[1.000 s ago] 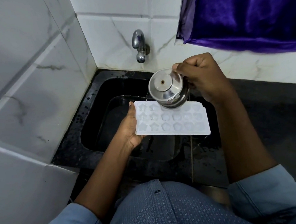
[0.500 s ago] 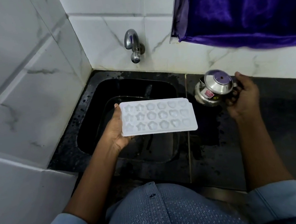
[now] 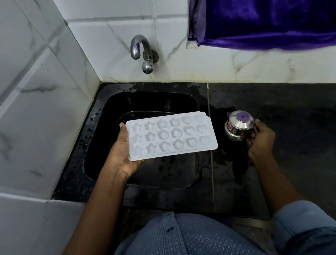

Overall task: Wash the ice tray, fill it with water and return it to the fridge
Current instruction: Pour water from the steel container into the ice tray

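My left hand (image 3: 122, 159) holds the white ice tray (image 3: 171, 135) by its left short end. The thumb lies along that edge and the palm and fingers are underneath. The tray sits roughly level in the air above the black sink (image 3: 93, 135), cavities facing up, with its right end reaching over the sink's right rim. I count three rows of six moulds: stars on the left, flower shapes in the middle, hearts on the right. The cavities look glossy, but I cannot tell how much water is in them.

My right hand (image 3: 260, 140) is out to the right, well apart from the tray. Its fingers are curled around the far side of a small steel pot (image 3: 238, 125). The pot stands on the dark counter (image 3: 308, 133) just beside the sink and carries a red sticker on the side facing the tray. The counter around it is wet, with dark patches spreading toward the sink's edge.

A chrome tap (image 3: 141, 51) juts from the white tiled wall (image 3: 25, 100) above the back of the sink; no stream shows beneath it. A purple cloth (image 3: 274, 6) hangs at the upper right. My blue shirt (image 3: 185, 244) and rolled sleeves fill the bottom of the view.
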Demonstrator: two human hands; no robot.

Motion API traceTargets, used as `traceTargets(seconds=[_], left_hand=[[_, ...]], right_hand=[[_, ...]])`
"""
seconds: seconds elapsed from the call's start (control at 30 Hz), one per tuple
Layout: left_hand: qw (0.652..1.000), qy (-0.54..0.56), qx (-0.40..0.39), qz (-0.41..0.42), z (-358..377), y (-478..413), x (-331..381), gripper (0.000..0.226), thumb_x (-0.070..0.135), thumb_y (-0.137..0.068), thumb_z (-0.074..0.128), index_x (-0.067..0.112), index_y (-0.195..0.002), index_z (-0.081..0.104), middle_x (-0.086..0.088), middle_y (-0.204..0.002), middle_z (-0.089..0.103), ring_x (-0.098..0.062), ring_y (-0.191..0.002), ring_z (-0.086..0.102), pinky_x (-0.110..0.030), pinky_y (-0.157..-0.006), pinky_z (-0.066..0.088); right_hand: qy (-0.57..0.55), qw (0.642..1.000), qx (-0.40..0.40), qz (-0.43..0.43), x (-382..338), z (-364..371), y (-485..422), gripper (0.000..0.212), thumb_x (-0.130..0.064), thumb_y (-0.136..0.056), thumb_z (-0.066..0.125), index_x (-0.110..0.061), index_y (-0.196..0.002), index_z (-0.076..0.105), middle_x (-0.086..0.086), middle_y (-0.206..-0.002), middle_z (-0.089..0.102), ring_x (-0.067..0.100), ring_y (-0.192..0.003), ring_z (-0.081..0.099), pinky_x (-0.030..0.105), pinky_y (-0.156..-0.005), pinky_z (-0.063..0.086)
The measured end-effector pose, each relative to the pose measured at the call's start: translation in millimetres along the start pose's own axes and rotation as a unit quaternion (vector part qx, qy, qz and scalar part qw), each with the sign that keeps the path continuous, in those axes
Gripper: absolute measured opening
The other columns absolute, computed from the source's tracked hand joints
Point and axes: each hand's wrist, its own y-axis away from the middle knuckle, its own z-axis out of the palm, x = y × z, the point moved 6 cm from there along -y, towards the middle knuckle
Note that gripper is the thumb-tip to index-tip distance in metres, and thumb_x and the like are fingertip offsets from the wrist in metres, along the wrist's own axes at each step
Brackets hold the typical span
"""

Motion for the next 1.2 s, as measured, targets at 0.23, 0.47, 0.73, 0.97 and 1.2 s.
traceTargets(seconds=[0.23, 0.47, 0.73, 0.97, 1.2], left_hand=[[1.0, 0.002, 0.021, -0.002, 4.3, 3.0, -5.1, 0.079, 0.076, -0.102, 0.028, 0.017, -0.14, 0.066, -0.015, -0.137, 0.073, -0.036, -0.121, 0.073, -0.052, -0.084, 0.065], [0.999, 0.03, 0.045, 0.008, 10.7, 8.7, -12.8, 0.078, 0.075, -0.103, 0.029, 0.017, -0.129, 0.074, -0.016, -0.135, 0.073, -0.036, -0.119, 0.074, -0.052, -0.082, 0.066], [0.996, 0.036, 0.079, 0.019, 19.2, 27.3, -26.5, 0.079, 0.075, -0.104, 0.026, 0.017, -0.138, 0.067, -0.015, -0.134, 0.074, -0.035, -0.119, 0.074, -0.05, -0.084, 0.066], [0.993, 0.053, 0.102, 0.032, 16.5, 41.9, -39.0, 0.079, 0.075, -0.104, 0.027, 0.016, -0.141, 0.065, -0.015, -0.135, 0.073, -0.035, -0.121, 0.073, -0.05, -0.085, 0.066], [0.99, 0.076, 0.103, 0.054, 5.0, 60.1, -41.7, 0.078, 0.075, -0.103, 0.031, 0.015, -0.139, 0.067, -0.016, -0.134, 0.074, -0.035, -0.118, 0.074, -0.049, -0.081, 0.066]], right_hand=[[0.014, 1.0, -0.015, -0.001, 23.3, -2.0, -8.7, 0.031, -0.021, -0.103, 0.057, -0.021, -0.072, 0.056, -0.007, -0.056, 0.05, 0.008, -0.046, 0.038, 0.023, -0.045, 0.02], [0.116, 0.992, -0.006, -0.053, 20.5, -6.1, -10.3, 0.036, -0.025, -0.107, 0.058, -0.015, -0.072, 0.057, 0.003, -0.062, 0.045, 0.013, -0.048, 0.037, 0.026, -0.044, 0.028], [0.258, 0.938, 0.095, -0.21, -13.9, -7.0, 15.9, 0.017, -0.013, -0.1, 0.066, 0.003, -0.099, 0.06, 0.03, -0.108, 0.058, 0.024, -0.087, 0.05, 0.028, -0.083, 0.039], [0.289, 0.907, -0.194, -0.239, -49.9, 85.0, 78.4, 0.006, -0.028, -0.102, 0.062, -0.022, -0.1, 0.064, 0.0, -0.099, 0.069, 0.01, -0.092, 0.067, 0.037, -0.088, 0.054], [0.171, 0.878, -0.402, 0.197, -8.6, 103.7, 135.4, 0.068, -0.067, -0.105, 0.04, -0.014, -0.136, 0.069, 0.013, -0.131, 0.073, 0.035, -0.119, 0.071, 0.054, -0.1, 0.056]])
